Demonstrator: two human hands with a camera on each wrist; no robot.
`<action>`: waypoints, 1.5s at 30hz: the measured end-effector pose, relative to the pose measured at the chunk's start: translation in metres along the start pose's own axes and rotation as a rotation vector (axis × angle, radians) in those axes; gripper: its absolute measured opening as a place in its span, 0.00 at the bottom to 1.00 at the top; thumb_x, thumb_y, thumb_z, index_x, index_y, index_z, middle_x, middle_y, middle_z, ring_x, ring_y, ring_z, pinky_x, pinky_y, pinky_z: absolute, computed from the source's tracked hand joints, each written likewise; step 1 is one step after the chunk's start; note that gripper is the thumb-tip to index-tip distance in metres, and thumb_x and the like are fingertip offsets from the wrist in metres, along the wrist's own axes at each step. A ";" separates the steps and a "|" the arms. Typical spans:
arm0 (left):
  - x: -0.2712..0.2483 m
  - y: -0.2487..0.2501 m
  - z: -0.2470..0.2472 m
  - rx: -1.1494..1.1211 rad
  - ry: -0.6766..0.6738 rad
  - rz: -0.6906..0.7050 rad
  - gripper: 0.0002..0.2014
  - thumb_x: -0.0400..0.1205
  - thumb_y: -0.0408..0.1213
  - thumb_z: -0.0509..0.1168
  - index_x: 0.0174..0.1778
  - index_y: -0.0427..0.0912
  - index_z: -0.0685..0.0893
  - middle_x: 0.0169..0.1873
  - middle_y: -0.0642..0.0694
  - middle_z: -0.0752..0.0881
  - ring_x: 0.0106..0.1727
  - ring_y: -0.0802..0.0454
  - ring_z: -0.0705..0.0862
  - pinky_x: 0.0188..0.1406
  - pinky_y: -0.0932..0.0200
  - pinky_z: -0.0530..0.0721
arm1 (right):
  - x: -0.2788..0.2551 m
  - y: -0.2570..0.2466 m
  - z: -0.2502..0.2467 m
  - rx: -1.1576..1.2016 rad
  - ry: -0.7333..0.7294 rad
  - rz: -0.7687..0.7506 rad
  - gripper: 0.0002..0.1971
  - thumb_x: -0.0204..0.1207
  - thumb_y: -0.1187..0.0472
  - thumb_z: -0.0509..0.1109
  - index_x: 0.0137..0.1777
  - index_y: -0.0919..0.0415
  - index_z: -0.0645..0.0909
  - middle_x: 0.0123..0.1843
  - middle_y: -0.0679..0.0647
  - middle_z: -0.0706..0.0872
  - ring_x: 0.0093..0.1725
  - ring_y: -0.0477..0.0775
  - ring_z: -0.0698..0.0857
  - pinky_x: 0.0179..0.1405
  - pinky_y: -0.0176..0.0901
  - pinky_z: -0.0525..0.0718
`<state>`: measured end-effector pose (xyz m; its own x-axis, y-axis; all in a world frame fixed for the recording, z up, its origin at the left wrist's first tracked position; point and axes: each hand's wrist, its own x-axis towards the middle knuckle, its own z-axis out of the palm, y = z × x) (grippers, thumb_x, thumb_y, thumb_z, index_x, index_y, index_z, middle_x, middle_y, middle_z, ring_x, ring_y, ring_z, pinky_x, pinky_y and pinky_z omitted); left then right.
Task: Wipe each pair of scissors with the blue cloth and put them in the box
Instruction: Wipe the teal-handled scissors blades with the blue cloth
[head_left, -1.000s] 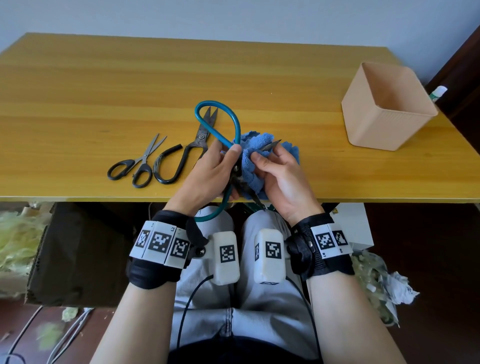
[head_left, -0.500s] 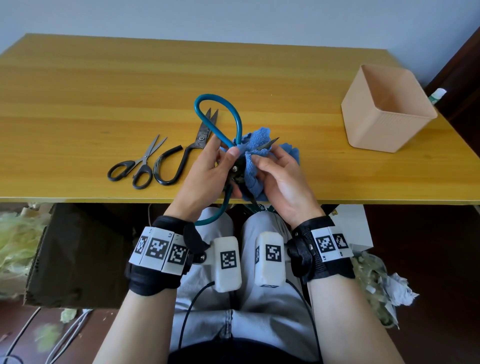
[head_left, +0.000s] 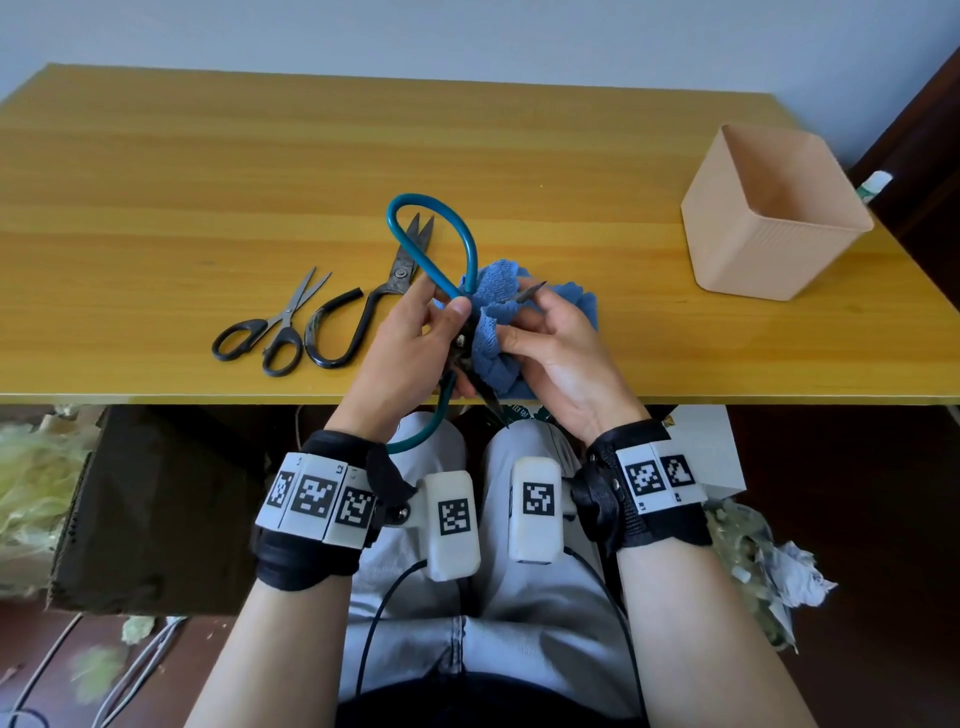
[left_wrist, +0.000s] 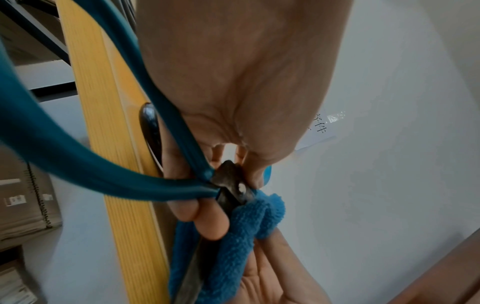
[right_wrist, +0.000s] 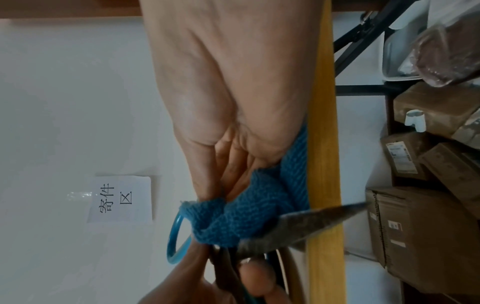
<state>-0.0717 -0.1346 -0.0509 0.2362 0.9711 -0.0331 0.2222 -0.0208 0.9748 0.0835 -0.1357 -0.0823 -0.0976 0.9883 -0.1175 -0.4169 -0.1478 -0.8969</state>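
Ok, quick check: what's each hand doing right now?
Left hand: grips the teal-handled scissors near the pivot.
Right hand: holds the blue cloth bunched around a blade.

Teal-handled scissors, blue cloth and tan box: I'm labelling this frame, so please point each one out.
Teal-handled scissors (head_left: 470, 249): head view, on the upper handle loop.
Blue terry cloth (head_left: 496, 280): head view, on the bunched upper fold.
Tan open-topped box (head_left: 748, 260): head view, on the front ribbed wall.

The blue cloth (head_left: 498, 332) hides most of one scissor blade (head_left: 530, 294).
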 end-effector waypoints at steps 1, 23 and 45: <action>0.000 0.000 0.000 0.005 0.000 -0.001 0.07 0.92 0.40 0.57 0.48 0.51 0.76 0.39 0.42 0.73 0.24 0.36 0.83 0.22 0.53 0.84 | 0.001 0.000 0.000 -0.008 0.006 0.006 0.21 0.78 0.81 0.65 0.68 0.66 0.75 0.59 0.66 0.86 0.60 0.60 0.86 0.64 0.51 0.85; 0.000 0.001 0.007 0.044 0.041 -0.033 0.09 0.91 0.41 0.58 0.59 0.38 0.76 0.44 0.36 0.87 0.24 0.32 0.85 0.27 0.29 0.86 | 0.002 -0.005 0.007 -0.058 0.115 0.048 0.23 0.76 0.78 0.71 0.69 0.63 0.74 0.50 0.62 0.90 0.50 0.61 0.87 0.62 0.61 0.84; 0.004 0.003 0.005 0.042 0.008 -0.007 0.07 0.91 0.41 0.58 0.57 0.43 0.78 0.43 0.32 0.86 0.23 0.33 0.85 0.25 0.41 0.88 | 0.004 -0.004 0.001 -0.027 0.082 0.044 0.23 0.77 0.78 0.69 0.69 0.62 0.74 0.54 0.65 0.88 0.56 0.64 0.85 0.71 0.69 0.76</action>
<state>-0.0655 -0.1324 -0.0492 0.2265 0.9733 -0.0382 0.2634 -0.0234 0.9644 0.0840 -0.1312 -0.0785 -0.0402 0.9808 -0.1910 -0.3891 -0.1915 -0.9011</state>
